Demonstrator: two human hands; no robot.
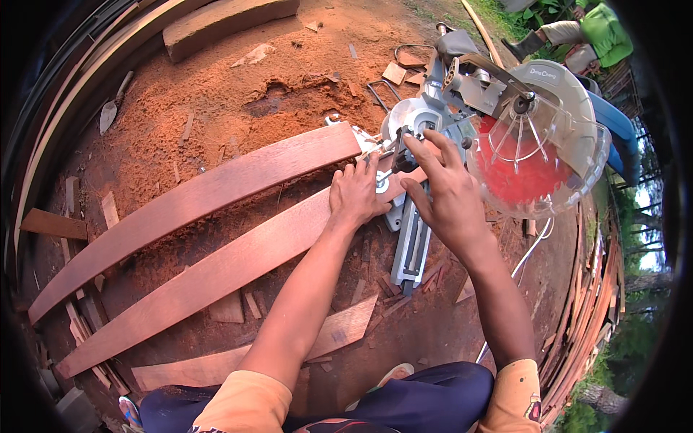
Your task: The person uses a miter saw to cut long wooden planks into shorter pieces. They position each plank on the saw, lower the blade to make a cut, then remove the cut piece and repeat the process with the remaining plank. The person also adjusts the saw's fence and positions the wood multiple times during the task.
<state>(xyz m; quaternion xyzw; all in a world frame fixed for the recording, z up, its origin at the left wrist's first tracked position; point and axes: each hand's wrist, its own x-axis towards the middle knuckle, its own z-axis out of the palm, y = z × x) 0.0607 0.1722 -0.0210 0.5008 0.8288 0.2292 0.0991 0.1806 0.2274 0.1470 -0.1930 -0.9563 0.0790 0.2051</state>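
Observation:
My left hand [354, 193] presses on the lower wooden plank [216, 274], its fingers bent over the far edge beside a metal clamp [385, 177]. My right hand [453, 193] is over the same plank's right end, fingers spread, with the fingertips close to the clamp's dark upper part. Whether they touch it is hard to tell. The plank's right end rests on the base [411, 252] of a miter saw. Its red blade [516, 166] is raised at the right, behind a clear guard [588, 173]. A second wooden plank [209, 191] lies just beyond, curved in this view.
Reddish sawdust [173, 141] covers the ground, with wood offcuts scattered about. A trowel [110, 110] lies at the far left and a thick timber [227, 23] at the back. Stacked wood strips [588, 317] line the right. A person in green [605, 35] is at the far right.

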